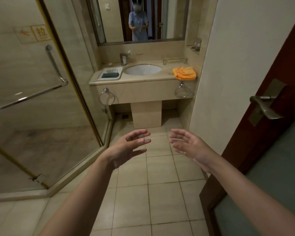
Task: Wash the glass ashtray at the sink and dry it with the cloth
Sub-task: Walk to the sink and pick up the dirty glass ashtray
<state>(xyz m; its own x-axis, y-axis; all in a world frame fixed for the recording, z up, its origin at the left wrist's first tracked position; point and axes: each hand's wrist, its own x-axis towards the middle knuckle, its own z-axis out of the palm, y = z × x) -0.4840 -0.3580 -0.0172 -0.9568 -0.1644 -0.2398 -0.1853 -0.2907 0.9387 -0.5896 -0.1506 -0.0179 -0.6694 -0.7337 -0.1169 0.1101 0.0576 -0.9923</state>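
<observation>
Glass ashtray [112, 70] sits on a white tray [120, 73] left of the sink [142, 69], on the table [167, 76]; a dark cloth [109, 75] lies on that tray, an orange cloth [185, 73] right of the sink. Left hand [128, 147] and right hand [190, 145] hover well short of the sink, each grip wide and holding nothing.

From here I can barely make out the glass ashtray [112, 70] on the white tray [99, 78] at the sink's nine o'clock: too small and clear for detail. The glasses [196, 43] in the wall niche blur together, and the door handle [264, 106] is cut at three o'clock.
</observation>
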